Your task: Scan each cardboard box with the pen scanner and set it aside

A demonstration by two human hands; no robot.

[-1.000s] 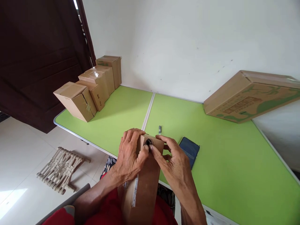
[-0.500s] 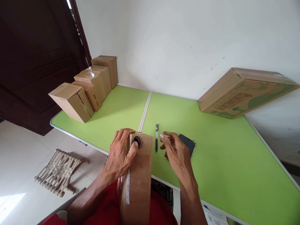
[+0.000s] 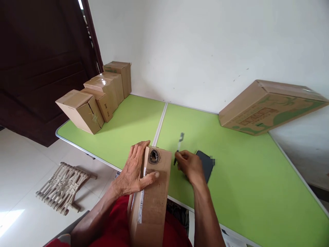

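Note:
A brown cardboard box (image 3: 154, 202) leans from my lap onto the near edge of the green table (image 3: 244, 178). A dark ragged hole (image 3: 154, 156) shows near the box's top end. My left hand (image 3: 135, 171) grips the box's left side, fingers wrapped over the edge and thumb lying on its face. My right hand (image 3: 190, 166) is closed on a dark pen (image 3: 178, 148), which points up and away above the table. A dark phone (image 3: 206, 164) lies flat just right of that hand.
Several taped cardboard boxes (image 3: 96, 96) crowd the table's far left corner. A large flat printed carton (image 3: 269, 108) leans against the white wall at the right. A woven folding stool (image 3: 63, 185) stands on the tiled floor at left, below a dark door.
My right hand left the box's hole, moved right and picked the pen up off the table. My left thumb slid down from the hole, which now shows fully.

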